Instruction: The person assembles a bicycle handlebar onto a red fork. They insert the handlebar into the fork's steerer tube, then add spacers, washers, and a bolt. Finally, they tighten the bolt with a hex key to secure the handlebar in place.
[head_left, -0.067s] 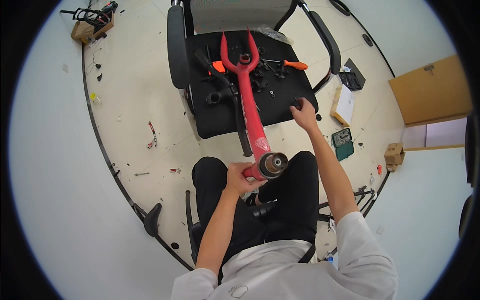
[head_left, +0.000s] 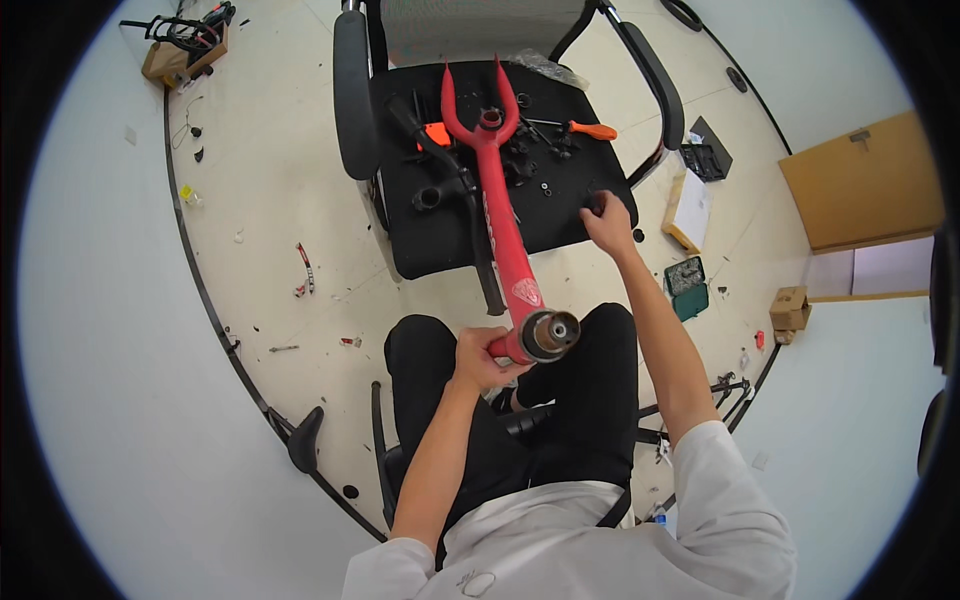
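A red bicycle frame (head_left: 506,238) lies lengthwise over the chair seat, its two prongs pointing away and its thick tube reaching toward my lap. My left hand (head_left: 484,360) is wrapped round the frame's near end, beside a metal spindle in a dark ring (head_left: 550,335). At the seat's right front edge, my right hand (head_left: 609,224) is closed, with something small and dark at its fingertips that I cannot make out. Left of the frame lies a black tubular bike part (head_left: 478,235). Small black parts (head_left: 520,160) and an orange-handled screwdriver (head_left: 592,131) lie on the seat.
The black office chair (head_left: 430,250) has armrests on both sides. On the floor at right are a green case (head_left: 688,305), a white-topped box (head_left: 686,215) and a cardboard box (head_left: 790,308). A bike saddle (head_left: 305,440) leans at the left wall.
My right hand has shifted very slightly, and the dark thing at its fingertips looks blurred. The near end of the frame has moved a touch to the right and down.
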